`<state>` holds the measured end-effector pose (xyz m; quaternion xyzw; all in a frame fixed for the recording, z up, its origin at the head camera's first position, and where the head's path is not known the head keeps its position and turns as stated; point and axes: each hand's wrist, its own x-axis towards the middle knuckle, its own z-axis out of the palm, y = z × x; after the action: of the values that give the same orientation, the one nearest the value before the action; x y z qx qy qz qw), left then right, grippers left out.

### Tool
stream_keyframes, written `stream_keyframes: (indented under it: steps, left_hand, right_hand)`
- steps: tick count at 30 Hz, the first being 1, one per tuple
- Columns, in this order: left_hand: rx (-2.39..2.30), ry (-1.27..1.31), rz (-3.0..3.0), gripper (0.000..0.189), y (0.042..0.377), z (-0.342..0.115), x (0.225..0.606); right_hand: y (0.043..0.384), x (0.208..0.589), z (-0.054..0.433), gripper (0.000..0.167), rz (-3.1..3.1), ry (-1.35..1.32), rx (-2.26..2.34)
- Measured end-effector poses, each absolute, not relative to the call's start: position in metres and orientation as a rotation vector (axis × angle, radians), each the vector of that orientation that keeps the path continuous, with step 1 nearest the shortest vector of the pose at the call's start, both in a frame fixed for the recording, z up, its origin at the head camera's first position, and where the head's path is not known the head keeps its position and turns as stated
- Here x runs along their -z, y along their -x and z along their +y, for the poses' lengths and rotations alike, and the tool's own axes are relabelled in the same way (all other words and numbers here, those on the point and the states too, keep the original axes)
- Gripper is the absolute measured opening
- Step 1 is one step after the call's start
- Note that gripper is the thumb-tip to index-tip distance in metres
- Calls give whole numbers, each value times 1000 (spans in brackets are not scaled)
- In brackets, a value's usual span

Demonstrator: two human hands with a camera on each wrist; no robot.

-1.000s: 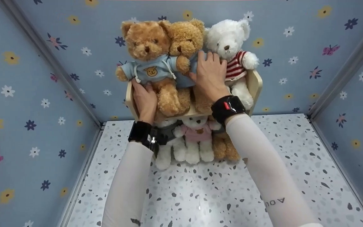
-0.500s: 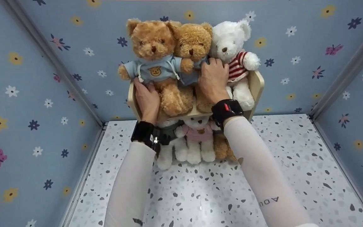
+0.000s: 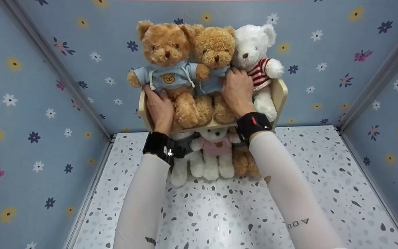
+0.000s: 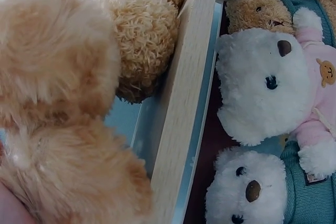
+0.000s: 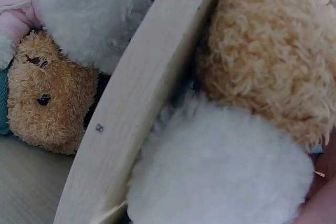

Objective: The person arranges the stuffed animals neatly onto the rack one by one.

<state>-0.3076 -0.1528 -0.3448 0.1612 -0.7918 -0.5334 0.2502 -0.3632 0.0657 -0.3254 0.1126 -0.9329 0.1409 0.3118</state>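
Observation:
Three teddy bears sit side by side on the upper level of a small wooden shelf (image 3: 281, 94). On the left is a brown teddy bear (image 3: 166, 50) in a light blue hoodie; my left hand (image 3: 160, 108) holds its lower side, fingers tucked under the hoodie near the shelf's end panel. A curly tan teddy bear (image 3: 216, 45) in blue sits in the middle. My right hand (image 3: 238, 90), fingers curled, grips its side and partly covers its top. To the right leans a white teddy bear (image 3: 250, 43) in a red-striped top, touching my right hand.
On the lower level sit a white bear in pink (image 3: 216, 147), a white bear in dark green (image 4: 247, 187) and a curly brown bear (image 5: 50, 98). Flowered blue panels (image 3: 43, 103) enclose the speckled floor (image 3: 216, 211) on three sides.
My right hand has shifted down and right, its fingers curling in. The middle bear has moved right, out from behind the left bear, and faces forward more. The left hand stays in place.

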Motion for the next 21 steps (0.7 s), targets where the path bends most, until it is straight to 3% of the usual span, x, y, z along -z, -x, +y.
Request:
stream_keyframes:
  steps: [12, 21]
  left_hand:
    - [1414, -430, -2178, 59, 309, -155, 344]
    - [1360, -362, -2347, 70, 298, -155, 344]
  right_hand:
    - [363, 327, 66, 18, -2465, -332, -386]
    - [362, 328, 68, 19, -2472, -335, -362]
